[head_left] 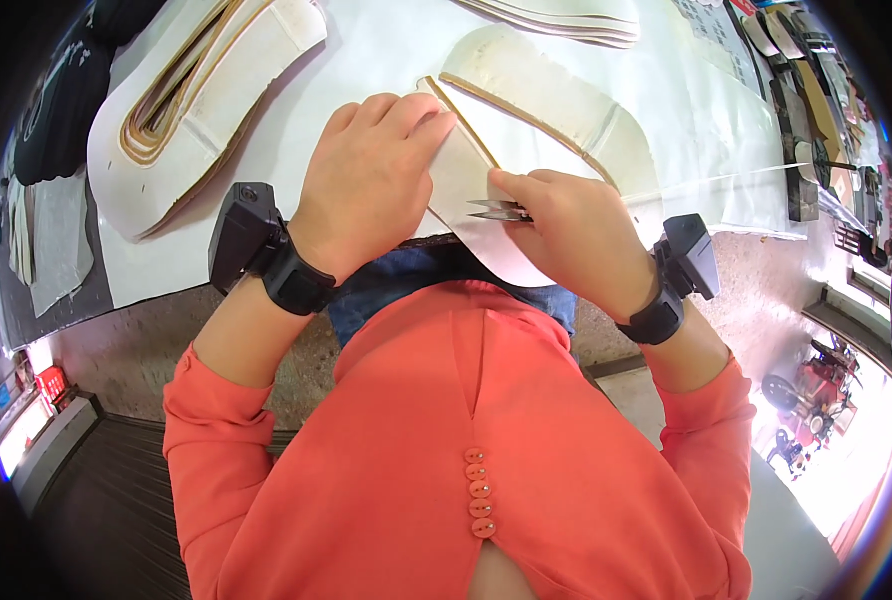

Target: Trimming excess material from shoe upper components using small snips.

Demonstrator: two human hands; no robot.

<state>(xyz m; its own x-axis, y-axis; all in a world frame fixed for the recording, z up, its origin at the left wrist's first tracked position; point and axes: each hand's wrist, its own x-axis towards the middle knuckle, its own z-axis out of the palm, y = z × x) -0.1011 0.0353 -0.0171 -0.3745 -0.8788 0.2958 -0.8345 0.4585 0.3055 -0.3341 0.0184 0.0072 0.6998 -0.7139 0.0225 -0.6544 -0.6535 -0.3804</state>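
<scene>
A cream, curved flat piece with a brown bound edge, like a shoe upper, is between my hands at the table's front edge. My left hand is closed on its left part, fingers bent over the brown edge. My right hand is closed around small metal snips, whose two pointed blades face left over the piece. The right thumb and fingertips also pinch at the brown edge; whether they hold a thread there is too small to tell. The snips' handles are hidden in the palm.
Beyond my hands lies another cream piece with brown edging. A stack of similar pieces sits at the left, another stack at the far side. Dark cloth-like items lie far left. A thin white line, like thread, stretches rightward over the white-covered table.
</scene>
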